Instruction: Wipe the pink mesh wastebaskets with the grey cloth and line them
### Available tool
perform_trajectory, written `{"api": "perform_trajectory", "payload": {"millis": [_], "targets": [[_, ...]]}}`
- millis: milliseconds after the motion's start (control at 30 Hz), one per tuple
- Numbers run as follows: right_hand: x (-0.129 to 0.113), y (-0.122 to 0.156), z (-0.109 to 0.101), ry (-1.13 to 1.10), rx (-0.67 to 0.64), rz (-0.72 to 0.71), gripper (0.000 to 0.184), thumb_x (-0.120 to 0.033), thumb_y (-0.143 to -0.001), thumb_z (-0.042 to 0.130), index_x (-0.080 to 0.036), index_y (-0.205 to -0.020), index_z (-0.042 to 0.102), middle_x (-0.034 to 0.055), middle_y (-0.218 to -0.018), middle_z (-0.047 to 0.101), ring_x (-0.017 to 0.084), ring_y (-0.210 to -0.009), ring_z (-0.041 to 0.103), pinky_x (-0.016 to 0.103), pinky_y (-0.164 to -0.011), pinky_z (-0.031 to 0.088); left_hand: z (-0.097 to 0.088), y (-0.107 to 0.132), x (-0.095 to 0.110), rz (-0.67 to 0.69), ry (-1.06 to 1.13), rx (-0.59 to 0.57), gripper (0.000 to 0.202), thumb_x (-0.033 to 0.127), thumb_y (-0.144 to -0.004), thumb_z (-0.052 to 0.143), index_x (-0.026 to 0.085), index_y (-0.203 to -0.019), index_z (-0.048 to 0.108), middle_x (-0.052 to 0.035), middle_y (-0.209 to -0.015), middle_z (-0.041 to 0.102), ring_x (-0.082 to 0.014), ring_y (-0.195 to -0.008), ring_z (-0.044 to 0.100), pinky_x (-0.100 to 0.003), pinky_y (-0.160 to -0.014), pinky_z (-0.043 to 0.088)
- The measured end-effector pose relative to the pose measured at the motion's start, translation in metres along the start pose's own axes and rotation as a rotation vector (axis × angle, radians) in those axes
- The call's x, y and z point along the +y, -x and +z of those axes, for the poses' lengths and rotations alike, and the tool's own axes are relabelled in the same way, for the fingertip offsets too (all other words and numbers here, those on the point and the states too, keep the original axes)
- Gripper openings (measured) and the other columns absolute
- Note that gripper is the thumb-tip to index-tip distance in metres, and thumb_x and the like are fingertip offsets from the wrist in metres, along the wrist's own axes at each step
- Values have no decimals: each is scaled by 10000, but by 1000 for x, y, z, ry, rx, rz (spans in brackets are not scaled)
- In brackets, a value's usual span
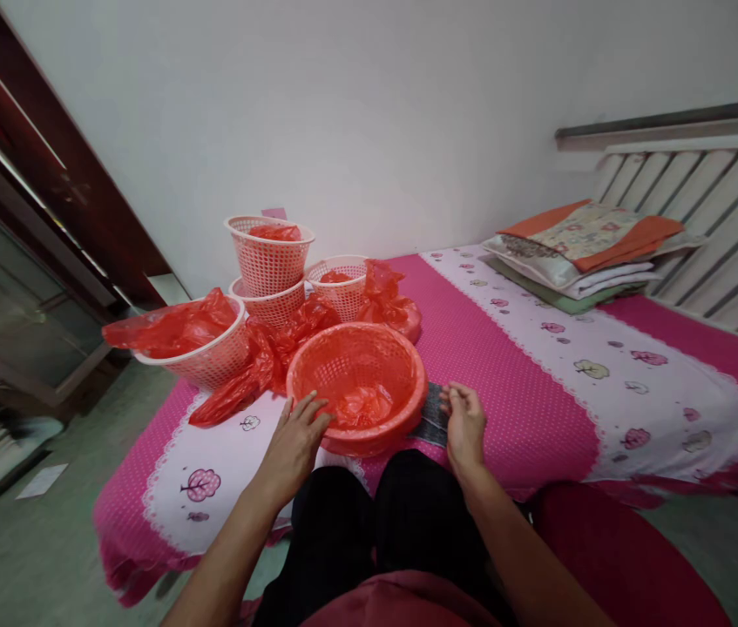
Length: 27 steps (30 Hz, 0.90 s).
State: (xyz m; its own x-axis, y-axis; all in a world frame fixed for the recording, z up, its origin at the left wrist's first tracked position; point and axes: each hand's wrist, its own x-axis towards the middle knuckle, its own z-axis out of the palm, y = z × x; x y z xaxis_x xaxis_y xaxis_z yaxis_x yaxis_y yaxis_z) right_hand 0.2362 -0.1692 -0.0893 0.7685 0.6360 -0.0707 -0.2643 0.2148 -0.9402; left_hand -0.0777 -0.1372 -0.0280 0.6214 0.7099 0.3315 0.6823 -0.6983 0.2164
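Observation:
In front of my knees stands a round basket lined with a red plastic bag, its film folded over the rim. My left hand rests at the near left of that rim, fingers spread and touching the film. On the right, my right hand has its fingers curled at the edge of a dark grey cloth. Part of this cloth lies hidden under the basket; the fingertips seem to pinch its edge.
Behind are pink baskets with red bags: one at left, two stacked and one by the wall. A loose red bag lies among them. Folded bedding sits at the right of the pink bed, near a railing.

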Motion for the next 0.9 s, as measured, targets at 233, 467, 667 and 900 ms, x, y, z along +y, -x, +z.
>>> {"api": "perform_trajectory", "payload": {"millis": [233,467,667,900], "targets": [[-56,59,30,776,-940,-1118,239,-400,-1075,584,-212,-1052,730,104,-1029,765,273,-995,677,425,-938,494,40,44,27,-476,509,608,815,258,-924,722,297,-1636,328,-169,-1740,288,-340,-1631,273,-582,-1292,310],[-30,58,32,1147,-1034,-1182,352,-484,-1078,595,-209,-886,700,89,-869,744,263,-839,662,386,-799,428,83,48,27,-1346,1845,493,113,248,-1025,605,165,-1097,630,-173,-1113,753,-252,-997,776,-388,-875,630],[-30,58,29,1125,-1049,-1169,373,-528,-1065,609,-222,-879,713,67,-841,748,244,-788,650,371,-758,403,84,21,4,-1266,2086,584,82,91,-969,665,161,-1011,659,-52,-873,771,-152,-709,761,-264,-730,618],[-27,56,29,1135,-1045,-1155,409,-529,-1083,565,-220,-860,711,76,-829,745,249,-774,651,380,-750,399,104,30,-6,-1377,2083,575,135,42,-965,597,164,-1001,643,-11,-738,720,-132,-571,697,-233,-609,566]]}}
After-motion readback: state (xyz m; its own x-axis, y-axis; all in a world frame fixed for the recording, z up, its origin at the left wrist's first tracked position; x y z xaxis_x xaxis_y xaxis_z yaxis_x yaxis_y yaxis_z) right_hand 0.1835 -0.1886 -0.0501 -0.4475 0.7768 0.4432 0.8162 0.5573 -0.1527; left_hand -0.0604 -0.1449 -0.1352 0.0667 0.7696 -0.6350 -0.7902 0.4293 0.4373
